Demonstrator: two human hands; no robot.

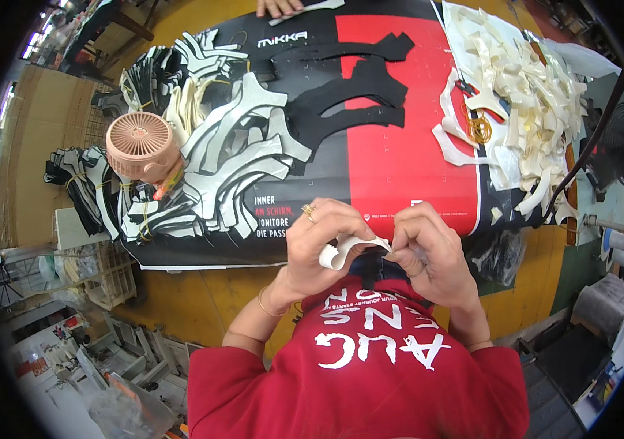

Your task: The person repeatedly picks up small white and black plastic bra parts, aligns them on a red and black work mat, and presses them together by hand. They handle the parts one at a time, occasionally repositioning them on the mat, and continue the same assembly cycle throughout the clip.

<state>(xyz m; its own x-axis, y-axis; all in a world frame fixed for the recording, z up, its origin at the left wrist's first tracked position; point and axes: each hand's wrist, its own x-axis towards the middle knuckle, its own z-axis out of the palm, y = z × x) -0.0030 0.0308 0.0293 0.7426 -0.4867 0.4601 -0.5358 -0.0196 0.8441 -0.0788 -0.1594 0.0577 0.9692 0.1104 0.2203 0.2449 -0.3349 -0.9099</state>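
Note:
Close in front of my body, both hands hold a small curled white strip (337,254) of thin sheet material. My left hand (319,238), with a ring and a thin bracelet, is closed around the curled part. Thumb and fingertips of my right hand (429,252) pinch the strip's other end. Beyond my left hand, a fanned pile of white curved cut pieces with dark edges (235,157) lies on the printed mat (297,194). Black cut pieces (359,91) of similar curved shape are stacked at the mat's middle.
A pink fan (141,146) stands left among tied bundles of cut pieces (81,186). At the right lies a heap of cream scraps (528,102) with yellow rubber bands (479,130) beside it. Another person's hand (279,7) rests at the far edge near a white piece.

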